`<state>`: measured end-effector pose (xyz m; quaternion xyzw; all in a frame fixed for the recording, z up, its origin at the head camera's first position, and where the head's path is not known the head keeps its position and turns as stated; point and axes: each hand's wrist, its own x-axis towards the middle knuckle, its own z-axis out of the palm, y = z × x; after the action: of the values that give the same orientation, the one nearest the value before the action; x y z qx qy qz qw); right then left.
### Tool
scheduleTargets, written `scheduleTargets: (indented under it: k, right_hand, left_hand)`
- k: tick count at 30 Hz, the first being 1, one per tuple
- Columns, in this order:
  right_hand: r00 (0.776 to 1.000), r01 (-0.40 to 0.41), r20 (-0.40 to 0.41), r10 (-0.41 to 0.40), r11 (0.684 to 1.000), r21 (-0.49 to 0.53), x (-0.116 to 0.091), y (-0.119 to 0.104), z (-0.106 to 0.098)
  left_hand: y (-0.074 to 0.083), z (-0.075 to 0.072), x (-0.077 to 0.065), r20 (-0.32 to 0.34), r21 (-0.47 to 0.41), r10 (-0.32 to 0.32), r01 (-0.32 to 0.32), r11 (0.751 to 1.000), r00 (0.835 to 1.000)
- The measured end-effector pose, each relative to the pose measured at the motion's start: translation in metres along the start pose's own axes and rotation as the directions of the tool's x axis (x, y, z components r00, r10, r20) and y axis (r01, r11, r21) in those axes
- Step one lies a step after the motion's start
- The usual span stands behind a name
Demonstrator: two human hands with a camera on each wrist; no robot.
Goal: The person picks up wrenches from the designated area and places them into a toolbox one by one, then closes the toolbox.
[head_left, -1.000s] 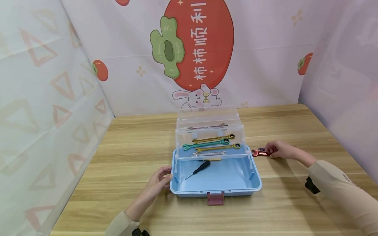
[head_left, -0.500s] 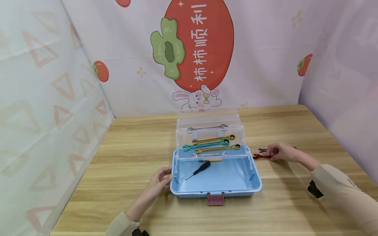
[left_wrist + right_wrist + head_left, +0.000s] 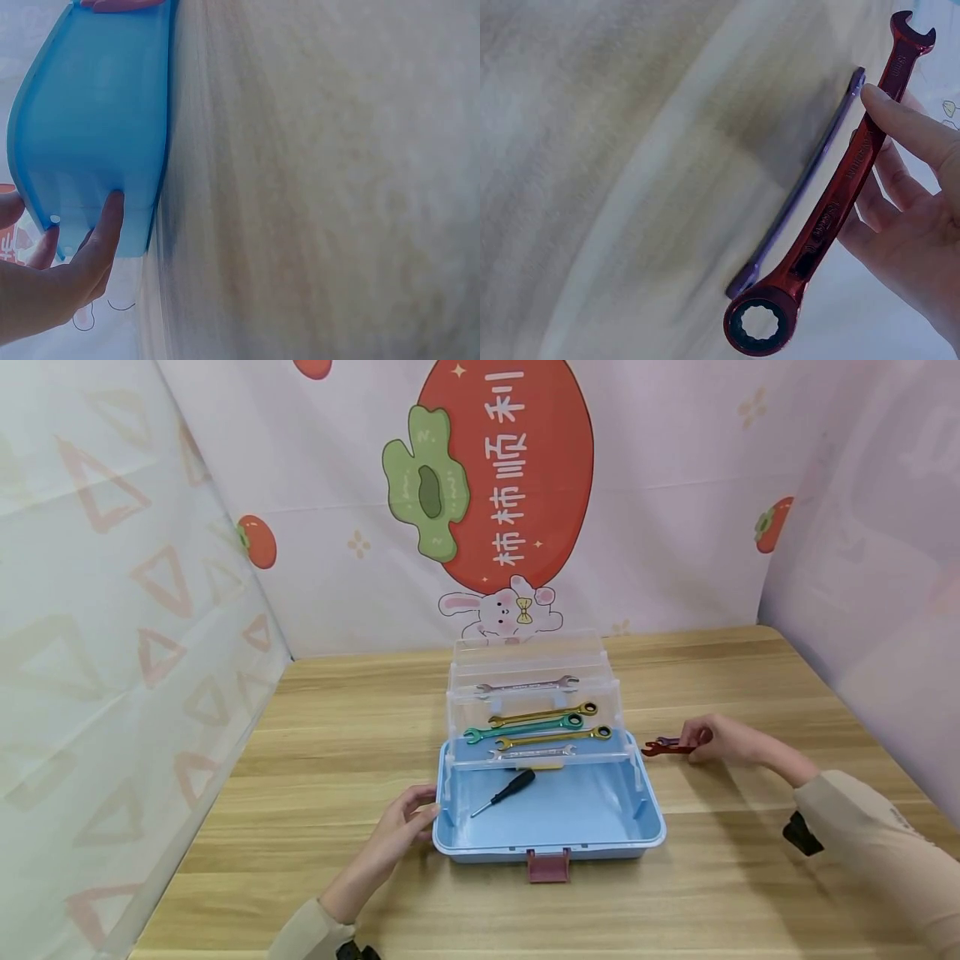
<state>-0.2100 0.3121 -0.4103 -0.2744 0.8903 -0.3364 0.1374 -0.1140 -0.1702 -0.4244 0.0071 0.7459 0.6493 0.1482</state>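
At the left end of the light-blue toolbox, my left hand has its thumb at the rim and its fingers against the outer wall, as the left wrist view shows. My right hand pinches a red combination wrench by its shaft, right of the box. The wrench has an open end and a ratcheting ring end. Behind it in the right wrist view is a slimmer purple wrench, mostly hidden by the hand in the head view. A black-handled screwdriver lies on the box floor.
Clear fold-out trays stand raised at the back of the box. They hold a green wrench, gold wrenches and silvery wrenches. A dark-pink latch hangs at the front. Printed cloth walls enclose the wooden table.
My right hand has shifted slightly with the red wrench, which now sits farther back and overlaps the purple one in the head view. The left hand and toolbox stay put.
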Motion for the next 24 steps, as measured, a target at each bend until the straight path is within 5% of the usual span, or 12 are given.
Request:
scheduleTargets:
  k: [8,15,24]
  right_hand:
    - [0.975,0.221,-0.031,-0.22,0.975,0.038,0.004,0.004,-0.015]
    - [0.995,0.071,-0.069,-0.078,0.993,-0.091,0.005,-0.015,-0.028]
    - [0.996,0.015,-0.085,-0.027,0.991,-0.131,0.012,-0.032,-0.044]
  left_hand:
    - [-0.001,0.0,0.0,0.003,-0.011,0.002,-0.001,1.0,1.0]
    - [-0.001,0.0,0.0,0.001,-0.013,0.002,-0.002,1.0,1.0]
    - [0.0,0.0,0.0,0.006,-0.013,0.0,0.0,1.0,1.0]
